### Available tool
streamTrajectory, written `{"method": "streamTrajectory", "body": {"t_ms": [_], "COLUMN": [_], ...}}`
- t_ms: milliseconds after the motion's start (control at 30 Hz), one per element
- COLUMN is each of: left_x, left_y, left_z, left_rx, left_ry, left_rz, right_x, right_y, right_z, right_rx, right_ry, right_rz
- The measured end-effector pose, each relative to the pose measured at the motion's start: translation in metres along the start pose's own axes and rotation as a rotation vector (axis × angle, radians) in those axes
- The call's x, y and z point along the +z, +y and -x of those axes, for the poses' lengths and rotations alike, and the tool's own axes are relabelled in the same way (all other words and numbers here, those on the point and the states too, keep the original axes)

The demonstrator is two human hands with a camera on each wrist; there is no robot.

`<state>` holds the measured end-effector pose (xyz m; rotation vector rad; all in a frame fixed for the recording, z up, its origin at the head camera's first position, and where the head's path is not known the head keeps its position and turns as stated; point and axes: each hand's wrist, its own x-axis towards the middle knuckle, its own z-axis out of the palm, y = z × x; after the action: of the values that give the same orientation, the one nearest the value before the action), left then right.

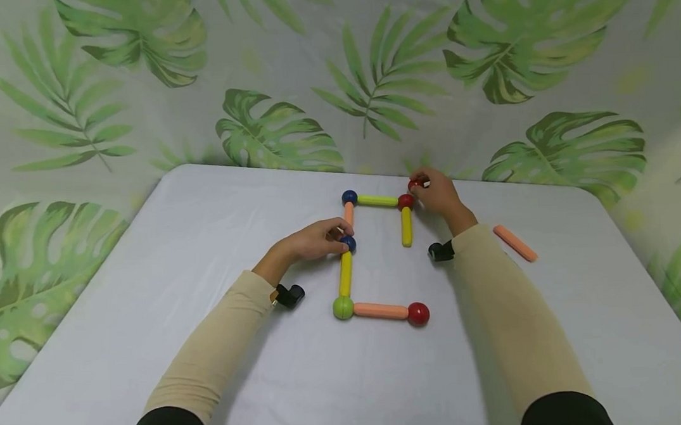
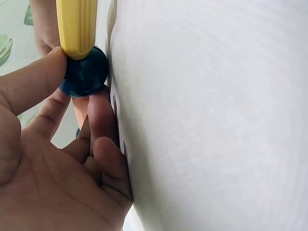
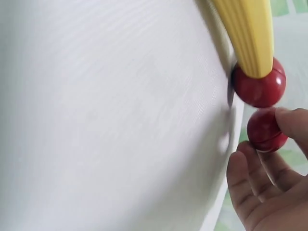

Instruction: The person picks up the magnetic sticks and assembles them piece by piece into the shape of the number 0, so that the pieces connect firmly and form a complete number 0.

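Observation:
My left hand (image 1: 312,241) pinches a dark blue ball (image 2: 85,74) between thumb and fingers. That ball joins a yellow stick (image 1: 346,274) to an orange stick (image 1: 349,214) behind it. At the far side, my right hand (image 1: 439,197) holds a loose red ball (image 3: 267,130) between thumb and fingertips. It is close by another red ball (image 3: 260,86), which links a yellow-green stick (image 1: 377,201) and a second yellow stick (image 1: 406,227). The wrist view does not show clearly whether the two red balls touch.
A blue ball (image 1: 349,197) forms the far left corner. Nearer, a green ball (image 1: 343,307), an orange stick (image 1: 381,311) and a red ball (image 1: 418,314) continue the shape. One loose orange stick (image 1: 515,243) lies right of my right forearm. A leaf-patterned cloth (image 1: 280,126) hangs behind the white table (image 1: 239,382).

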<state>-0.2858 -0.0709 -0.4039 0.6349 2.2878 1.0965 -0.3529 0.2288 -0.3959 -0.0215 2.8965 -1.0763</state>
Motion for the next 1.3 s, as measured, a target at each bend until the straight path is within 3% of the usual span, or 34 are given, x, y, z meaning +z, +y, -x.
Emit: {"method": "streamTrajectory", "body": {"t_ms": [233, 600, 833, 1067, 1300], "left_x": [0.001, 0.002, 0.001, 0.000, 0.002], "left_y": [0.003, 0.002, 0.001, 0.000, 0.002], "left_z": [0.001, -0.002, -0.001, 0.001, 0.000], "left_rx": [-0.006, 0.002, -0.003, 0.004, 0.024], "left_ry": [-0.002, -0.006, 0.000, 0.006, -0.003], "left_rz": [0.007, 0.019, 0.021, 0.029, 0.036], "right_x": [-0.012, -0.017, -0.022, -0.027, -0.035], "right_y": [0.011, 0.027, 0.028, 0.026, 0.025], "right_z": [0.010, 0.017, 0.020, 0.024, 0.040], "right_rx": [-0.064, -0.034, -0.027, -0.037, -0.065], "right_ry": [-0.010, -0.025, -0.069, -0.060, -0.100], "right_rz": [0.041, 0.060, 0.067, 0.081, 0.124]}}
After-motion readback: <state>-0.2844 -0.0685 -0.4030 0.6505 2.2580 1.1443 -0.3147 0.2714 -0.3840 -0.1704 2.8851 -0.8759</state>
